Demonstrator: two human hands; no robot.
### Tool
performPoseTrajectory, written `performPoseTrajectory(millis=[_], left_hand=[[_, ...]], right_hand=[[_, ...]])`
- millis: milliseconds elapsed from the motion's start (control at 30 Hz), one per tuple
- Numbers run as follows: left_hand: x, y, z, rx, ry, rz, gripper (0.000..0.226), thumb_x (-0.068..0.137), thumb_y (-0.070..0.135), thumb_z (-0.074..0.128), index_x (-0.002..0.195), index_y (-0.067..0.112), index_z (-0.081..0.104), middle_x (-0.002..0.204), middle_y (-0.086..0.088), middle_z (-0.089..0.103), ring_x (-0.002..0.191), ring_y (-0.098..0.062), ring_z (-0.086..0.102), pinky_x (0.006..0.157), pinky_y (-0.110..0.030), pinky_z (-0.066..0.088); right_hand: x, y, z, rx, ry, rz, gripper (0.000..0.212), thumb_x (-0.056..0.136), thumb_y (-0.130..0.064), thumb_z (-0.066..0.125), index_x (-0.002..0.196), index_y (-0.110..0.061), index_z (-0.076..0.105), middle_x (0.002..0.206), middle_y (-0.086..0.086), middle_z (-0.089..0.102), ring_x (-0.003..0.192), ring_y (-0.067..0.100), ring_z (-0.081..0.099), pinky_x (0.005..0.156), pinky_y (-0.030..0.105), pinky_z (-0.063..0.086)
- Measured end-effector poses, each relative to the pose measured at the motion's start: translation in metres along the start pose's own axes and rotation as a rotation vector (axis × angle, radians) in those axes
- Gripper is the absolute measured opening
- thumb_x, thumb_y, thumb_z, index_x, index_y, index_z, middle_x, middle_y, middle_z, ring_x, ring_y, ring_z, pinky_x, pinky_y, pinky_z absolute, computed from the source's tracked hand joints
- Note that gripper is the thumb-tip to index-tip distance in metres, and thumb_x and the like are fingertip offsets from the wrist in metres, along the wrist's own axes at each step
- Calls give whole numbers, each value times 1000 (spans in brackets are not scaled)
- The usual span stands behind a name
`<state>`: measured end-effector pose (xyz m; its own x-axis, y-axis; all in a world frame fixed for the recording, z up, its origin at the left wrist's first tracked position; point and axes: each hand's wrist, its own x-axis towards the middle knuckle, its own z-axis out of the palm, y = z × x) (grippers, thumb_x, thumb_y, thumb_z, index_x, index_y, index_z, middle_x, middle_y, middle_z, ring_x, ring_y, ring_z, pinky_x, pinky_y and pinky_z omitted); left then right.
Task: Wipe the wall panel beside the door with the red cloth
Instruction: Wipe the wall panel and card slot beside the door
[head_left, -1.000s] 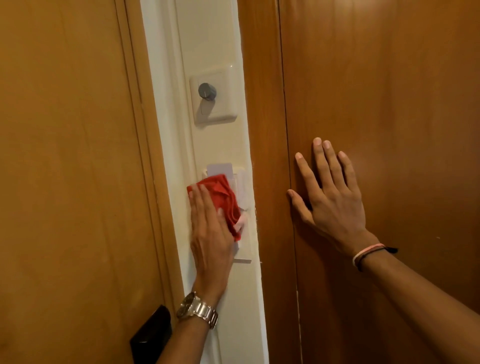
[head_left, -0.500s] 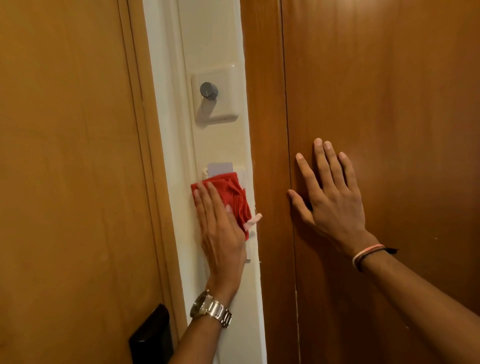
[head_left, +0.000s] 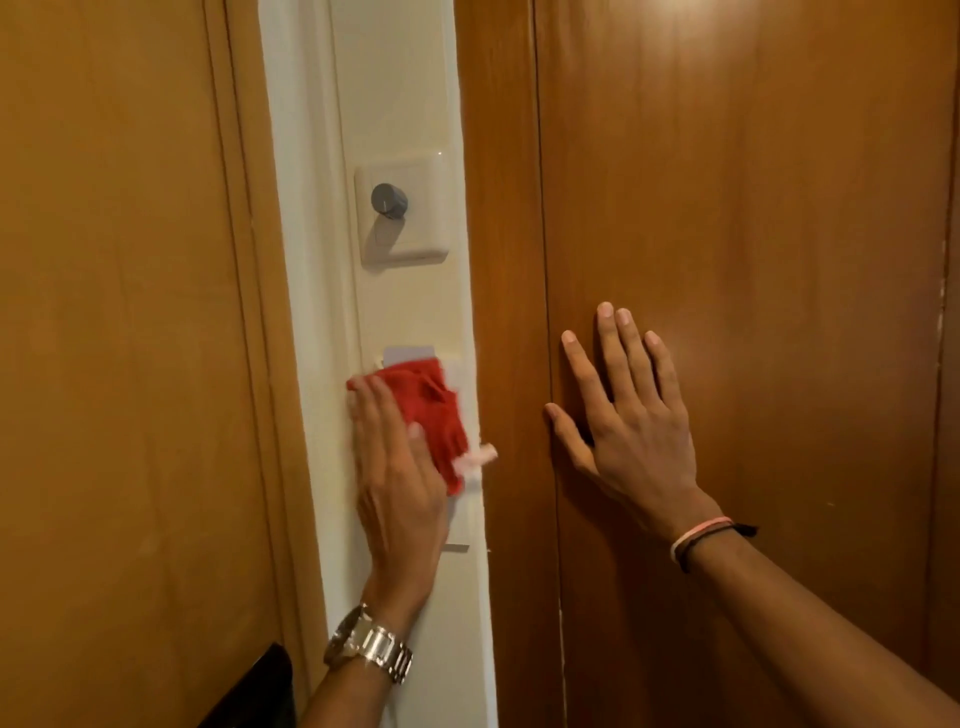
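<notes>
A narrow white wall panel (head_left: 400, 83) runs upright between a wooden door (head_left: 119, 338) on the left and brown wooden panelling (head_left: 753, 208) on the right. My left hand (head_left: 397, 478) presses the red cloth (head_left: 431, 410) flat against the panel, over a white plate with a card slot (head_left: 410, 353) whose top edge shows above the cloth. A white tag of the cloth sticks out to the right. My right hand (head_left: 628, 415) lies flat with fingers spread on the brown wood, holding nothing.
Above the cloth a white switch plate (head_left: 402, 213) carries a round grey knob (head_left: 388, 199). A black door fitting (head_left: 254, 691) shows at the bottom left. A metal watch is on the left wrist and thin bands on the right wrist.
My left hand has slid the red cloth slightly to the left and a little up on the white panel. My right hand has stayed flat on the wood.
</notes>
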<state>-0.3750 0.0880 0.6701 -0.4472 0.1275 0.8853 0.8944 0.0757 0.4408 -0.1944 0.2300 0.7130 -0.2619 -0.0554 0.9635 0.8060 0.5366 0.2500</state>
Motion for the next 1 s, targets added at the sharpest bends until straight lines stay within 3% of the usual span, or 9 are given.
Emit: performPoseTrajectory(millis=[67,167,300,433,467,567,700,867,1000], left_hand=[[-6,9,2,54,8,14,61,107,40,20,160,11,8,168,-14,12,156,-28,8,124,-54,25],[-36,-2,7,184,-77,378,62,106,31,32,158,9,9,166,-17,17,155,-31,13,120,-56,32],[-11,4,8,108,3,50,62,106,31,31,159,12,5,167,-13,13,156,-27,7,124,-51,23],[-37,0,12,247,-69,421,63,106,31,32,160,12,5,166,-16,16,156,-30,9,121,-54,30],[-32,-5,10,237,-60,412,63,106,34,31,160,13,4,166,-16,17,156,-29,10,121,-55,31],[-7,3,9,141,30,105,61,107,34,29,159,13,6,167,-13,14,156,-26,7,123,-53,27],[-42,7,11,243,-108,403,57,109,36,20,158,6,17,166,-18,19,155,-33,14,121,-55,30],[-37,20,-1,-93,-159,223,56,105,34,23,158,16,15,168,-3,12,157,-13,5,129,-28,5],[-33,14,-19,-243,-8,197,44,105,9,43,149,9,42,156,-10,42,149,-19,35,122,-21,27]], right_hand=[[0,-2,0,2,2,7,75,105,-61,34,166,-19,23,174,19,15,163,34,13,133,49,10],[-1,-4,0,8,12,9,74,105,-60,36,165,-18,25,174,20,17,163,34,14,133,49,12],[0,-3,0,13,12,11,74,105,-61,35,165,-19,25,174,19,18,163,33,15,132,50,16],[0,-4,0,20,19,11,73,105,-60,37,164,-19,27,173,20,19,163,33,16,133,50,16],[-1,-4,0,23,23,10,73,105,-60,37,164,-19,27,173,20,20,162,33,16,133,50,17],[-1,-3,0,21,16,12,74,105,-61,36,165,-19,27,173,19,20,162,34,17,132,51,19],[-1,-5,-3,18,11,12,73,105,-60,36,164,-18,28,173,20,20,162,34,18,132,51,18],[1,-3,-7,28,-1,17,72,105,-59,37,164,-19,30,172,21,22,161,35,20,132,50,18],[1,-6,-14,82,-12,36,70,104,-56,42,162,-18,34,171,21,24,161,35,21,131,51,21]])
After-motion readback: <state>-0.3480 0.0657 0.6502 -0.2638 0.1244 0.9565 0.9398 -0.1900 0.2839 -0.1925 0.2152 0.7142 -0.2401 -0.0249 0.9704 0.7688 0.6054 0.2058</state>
